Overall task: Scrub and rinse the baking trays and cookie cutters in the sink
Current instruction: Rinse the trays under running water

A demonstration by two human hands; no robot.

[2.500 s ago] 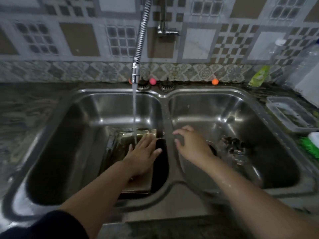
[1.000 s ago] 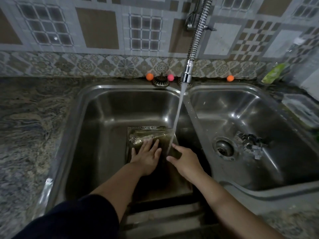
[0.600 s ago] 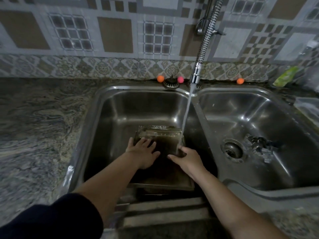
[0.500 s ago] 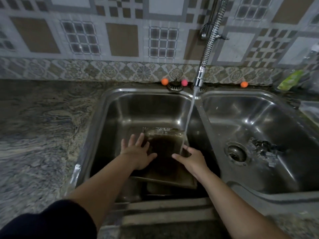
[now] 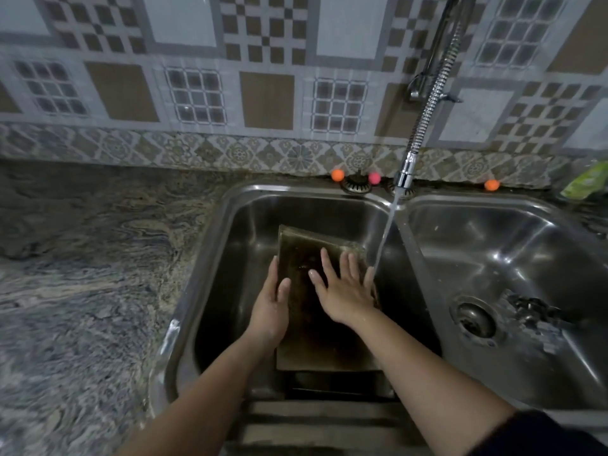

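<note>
Head view, over a double steel sink: I see both bare forearms reaching into the left basin, a dark sleeve at the near right corner. My left hand grips the left edge of a baking tray, thumb curled over the rim onto the upper face, fingers hidden behind it. My right hand lies flat on the tray's upper face with fingers straight and spread, holding nothing; its outer fingers sit at the tray's right edge, where the water stream comes down.

The tray is in the left basin, tilted, its far end raised toward the back wall and its near end low. Its surface is dark, brownish and wet, with paler worn edges. A second dark shape lies beneath its near end; I cannot tell what it is.

In the right basin, a round drain sits at the bottom, with a small heap of metal cookie cutters just beside it to the right, too blurred to count.

Farther back, a coiled spray faucet hangs over the divider between the basins, running. Three small balls rest along the sink's back ledge: orange, pink, and another orange farther right. A green packet shows at the right edge. Mottled stone counter spreads left, patterned wall tiles behind.
</note>
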